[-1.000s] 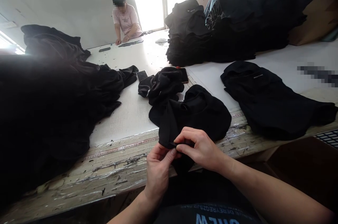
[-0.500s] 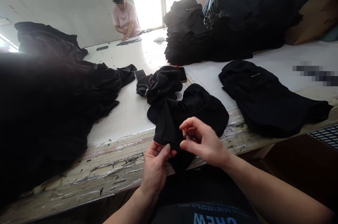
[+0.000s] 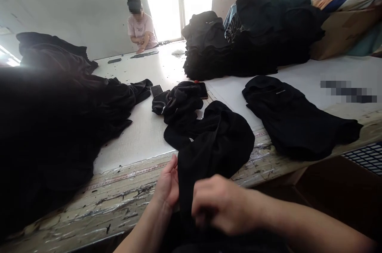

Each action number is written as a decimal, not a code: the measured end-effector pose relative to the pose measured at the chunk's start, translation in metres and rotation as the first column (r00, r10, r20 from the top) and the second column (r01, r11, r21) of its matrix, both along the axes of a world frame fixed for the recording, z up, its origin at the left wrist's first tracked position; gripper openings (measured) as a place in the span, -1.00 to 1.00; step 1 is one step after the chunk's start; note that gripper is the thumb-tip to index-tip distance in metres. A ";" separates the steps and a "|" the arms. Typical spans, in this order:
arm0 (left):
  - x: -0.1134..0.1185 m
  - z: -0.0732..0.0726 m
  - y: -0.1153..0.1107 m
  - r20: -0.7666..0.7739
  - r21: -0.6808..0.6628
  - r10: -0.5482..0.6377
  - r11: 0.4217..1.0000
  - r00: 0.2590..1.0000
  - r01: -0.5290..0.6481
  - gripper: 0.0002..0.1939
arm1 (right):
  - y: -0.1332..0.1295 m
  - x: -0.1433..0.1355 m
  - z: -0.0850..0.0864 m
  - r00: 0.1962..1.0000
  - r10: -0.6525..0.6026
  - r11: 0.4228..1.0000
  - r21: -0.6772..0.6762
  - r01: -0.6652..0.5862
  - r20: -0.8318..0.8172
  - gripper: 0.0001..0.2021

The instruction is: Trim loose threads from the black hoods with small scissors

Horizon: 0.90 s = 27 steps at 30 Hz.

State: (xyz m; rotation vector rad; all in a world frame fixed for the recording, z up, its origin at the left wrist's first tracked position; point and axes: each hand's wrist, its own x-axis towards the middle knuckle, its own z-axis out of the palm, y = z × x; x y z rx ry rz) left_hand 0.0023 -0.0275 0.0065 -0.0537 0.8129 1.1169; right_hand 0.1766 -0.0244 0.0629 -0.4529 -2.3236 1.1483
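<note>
A black garment (image 3: 221, 141) lies at the table's front edge, with one part stretched down toward my body. Behind that part's left side is my left hand (image 3: 168, 184), palm up, its thumb apart and its other fingers partly covered by the cloth. My right hand (image 3: 219, 203) is curled against the cloth's right side, its fingers bent and blurred. Whether it pinches the fabric or a small tool cannot be made out.
Dark fabric (image 3: 53, 125) is heaped at the left. A crumpled black garment (image 3: 182, 100) lies beside two phones. Another black garment (image 3: 298, 117) lies flat at the right, with tall stacks (image 3: 250, 38) behind. A person (image 3: 141, 30) leans over the table's far end.
My right hand has moved down toward my body, and the cloth now stretches lower. My left hand has shifted slightly left and down, its thumb off the hem. The view has tilted up a little.
</note>
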 end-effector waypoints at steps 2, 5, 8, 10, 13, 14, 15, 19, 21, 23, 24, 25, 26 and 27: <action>0.000 0.001 0.000 -0.032 -0.091 -0.011 0.996 0.999 0.008 -0.80 | 0.032 0.016 -0.003 0.915 -0.394 0.917 0.024 0.398 -0.089 -0.87; 0.003 0.003 -0.001 -0.022 -0.127 -0.043 0.991 0.999 0.040 -0.77 | 0.093 0.047 -0.022 0.608 -0.794 0.594 0.185 0.783 -0.022 -0.72; 0.003 0.015 -0.005 0.060 -0.117 -0.159 0.979 0.986 0.165 -0.74 | 0.131 0.071 -0.041 0.615 -0.770 0.635 0.302 0.711 0.170 -0.66; -0.003 0.033 -0.010 0.062 -0.104 -0.209 0.971 0.976 0.214 -0.78 | 0.135 0.079 -0.037 0.629 -0.756 0.650 0.324 0.687 0.183 -0.77; -0.019 0.074 -0.019 -0.094 0.021 -0.108 0.994 0.990 0.111 -0.77 | 0.122 0.083 -0.004 0.560 -0.822 0.506 0.321 0.801 -0.103 -0.85; -0.024 0.088 -0.021 -0.180 0.121 -0.025 0.992 0.983 0.047 -0.73 | 0.118 0.084 0.011 0.497 -0.824 0.426 0.280 0.860 -0.272 -0.85; -0.027 0.099 -0.021 -0.267 0.240 0.081 0.971 0.960 -0.016 -0.67 | 0.117 0.086 0.025 0.420 -0.799 0.358 0.221 0.907 -0.431 -0.84; -0.014 0.098 -0.008 -0.459 0.518 0.301 0.855 0.836 -0.023 -0.51 | 0.128 0.098 0.051 0.352 -0.747 0.270 0.227 0.936 -0.564 -0.82; 0.000 0.073 -0.001 -0.464 0.440 0.151 0.894 0.873 0.079 -0.50 | 0.132 0.101 0.038 0.340 -0.838 0.241 0.271 0.932 -0.427 -0.78; 0.013 0.043 0.001 -0.403 0.334 -0.001 0.931 0.915 0.149 -0.50 | 0.124 0.095 0.015 0.302 -0.904 0.237 0.235 0.943 -0.301 -0.79; 0.018 0.030 -0.001 -0.361 0.292 -0.052 0.942 0.931 0.166 -0.52 | 0.114 0.088 0.003 0.329 -0.911 0.281 0.209 0.937 -0.249 -0.83; 0.022 0.019 -0.004 -0.316 0.259 -0.089 0.950 0.945 0.176 -0.55 | 0.101 0.078 -0.009 0.417 -0.892 0.388 0.181 0.904 -0.176 -0.88; 0.025 0.011 -0.008 -0.273 0.231 -0.117 0.956 0.955 0.183 -0.61 | 0.086 0.066 -0.019 0.547 -0.832 0.532 0.150 0.833 -0.088 -0.90; 0.028 0.005 -0.011 -0.234 0.208 -0.136 0.960 0.963 0.186 -0.66 | 0.070 0.053 -0.028 0.669 -0.743 0.663 0.125 0.738 -0.007 -0.90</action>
